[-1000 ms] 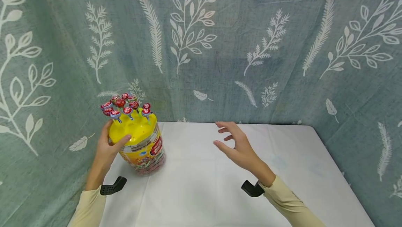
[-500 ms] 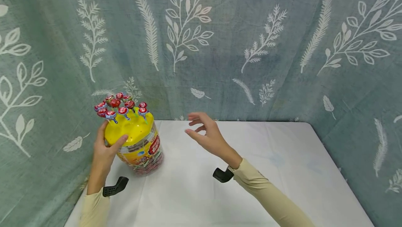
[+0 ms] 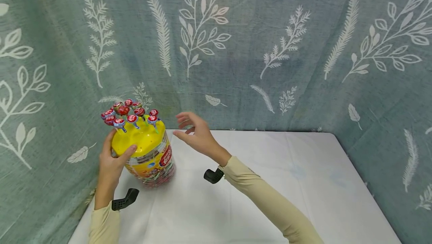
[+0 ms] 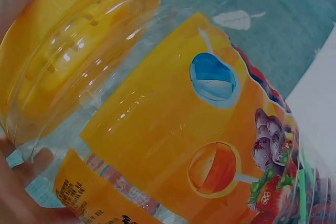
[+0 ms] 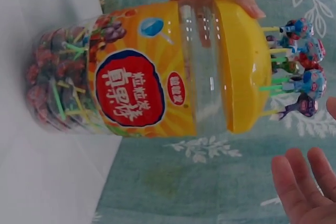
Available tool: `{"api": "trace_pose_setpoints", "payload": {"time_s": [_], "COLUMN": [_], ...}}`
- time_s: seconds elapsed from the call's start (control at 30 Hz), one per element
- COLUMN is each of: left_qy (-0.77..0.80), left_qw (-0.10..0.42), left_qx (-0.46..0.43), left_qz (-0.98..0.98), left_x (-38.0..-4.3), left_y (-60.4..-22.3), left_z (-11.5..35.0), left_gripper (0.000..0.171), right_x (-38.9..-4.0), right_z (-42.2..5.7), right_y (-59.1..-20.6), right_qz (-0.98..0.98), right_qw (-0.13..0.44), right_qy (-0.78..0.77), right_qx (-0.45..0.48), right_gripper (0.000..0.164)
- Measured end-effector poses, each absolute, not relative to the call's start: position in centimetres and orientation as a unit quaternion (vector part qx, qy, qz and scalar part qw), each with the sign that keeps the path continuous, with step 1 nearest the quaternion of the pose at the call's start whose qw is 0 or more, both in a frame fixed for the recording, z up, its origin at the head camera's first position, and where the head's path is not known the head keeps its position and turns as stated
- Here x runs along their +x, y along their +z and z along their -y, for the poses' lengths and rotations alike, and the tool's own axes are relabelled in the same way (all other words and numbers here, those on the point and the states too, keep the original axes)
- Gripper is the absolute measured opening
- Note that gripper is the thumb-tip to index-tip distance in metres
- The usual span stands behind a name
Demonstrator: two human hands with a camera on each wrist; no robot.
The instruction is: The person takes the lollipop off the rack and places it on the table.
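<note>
The left hand (image 3: 111,163) and right hand (image 3: 199,135) are bare. A left sleeve (image 3: 104,224) and matching right sleeve (image 3: 270,195) are worn, cut long in pale beige fabric and creased. A black, angled left housing (image 3: 126,199), marked with small dots, is mounted at one sleeve end; a black, bent right housing (image 3: 213,176) at the other.

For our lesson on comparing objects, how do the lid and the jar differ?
The lid is plain yellow; the jar is clear with a colourful printed label.
The lid is shallow; the jar is much taller.
The lid has lollipops stuck into its top; the jar has more lollipops inside.
Both bear lollipops and show yellow.
</note>
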State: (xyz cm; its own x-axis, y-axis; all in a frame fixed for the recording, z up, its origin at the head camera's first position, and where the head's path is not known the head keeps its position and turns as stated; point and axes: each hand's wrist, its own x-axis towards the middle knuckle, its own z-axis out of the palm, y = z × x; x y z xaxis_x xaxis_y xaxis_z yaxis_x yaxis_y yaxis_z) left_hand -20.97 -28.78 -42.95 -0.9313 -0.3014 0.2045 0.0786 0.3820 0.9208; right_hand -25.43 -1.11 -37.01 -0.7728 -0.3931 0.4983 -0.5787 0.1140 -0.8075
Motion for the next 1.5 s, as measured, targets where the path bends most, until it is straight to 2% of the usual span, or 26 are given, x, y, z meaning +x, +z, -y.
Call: {"api": "trace_pose_setpoints", "payload": {"time_s": [0.43, 0.67, 1.17, 1.5], "left_qy": [-0.555, -0.563, -0.551, -0.555], "left_qw": [0.174, 0.185, 0.187, 0.189], "left_qx": [0.059, 0.054, 0.049, 0.054], "left_qz": [0.812, 0.804, 0.812, 0.808], "left_x": [-21.0, -21.0, -20.9, -20.8], "left_y": [-42.8, -42.9, -43.0, -43.3], "left_z": [28.6, 28.6, 28.9, 29.1], "left_gripper": [0.075, 0.076, 0.077, 0.078], "right_x": [-27.2, -27.2, -27.7, -27.8], "right_z": [6.1, 8.2, 7.1, 5.0], "right_y": [-36.0, -36.9, -35.2, -34.6], "right_qz": [0.738, 0.736, 0.686, 0.697], "right_qw": [0.099, 0.139, 0.216, 0.201], "right_qy": [0.560, 0.555, 0.583, 0.582], "right_qx": [0.363, 0.360, 0.378, 0.367], "right_gripper": [0.039, 0.033, 0.035, 0.035]}}
